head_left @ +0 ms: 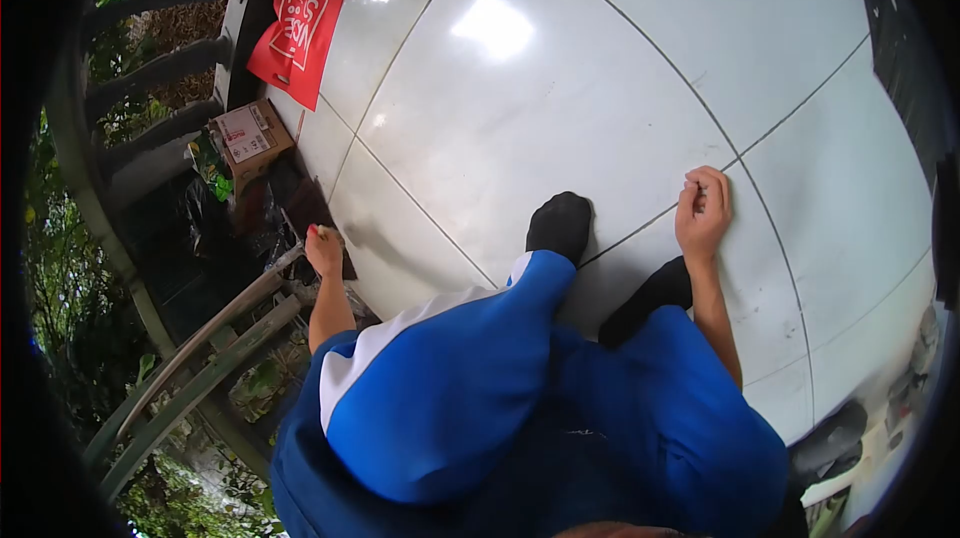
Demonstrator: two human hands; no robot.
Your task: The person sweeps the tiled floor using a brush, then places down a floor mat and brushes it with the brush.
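Observation:
My left hand [324, 250] is closed around a small red and pale thing [319, 231], too small to name, beside the curved wooden rail [215, 323] at the left. Over the white tiled floor [530, 108], my right hand [704, 210] has its fingers curled inward; whether anything is inside them is hidden. Between the hands are my legs in blue trousers [450, 398] with a white stripe, and a foot in a black sock [560, 226] rests on the tiles.
A red bag [303, 28] with white print lies at the upper left. Below it stands a cardboard box [250, 141] with a label, near a dark plastic bag [205, 213]. Railings and plants line the left side. Dark and pale objects sit at the lower right.

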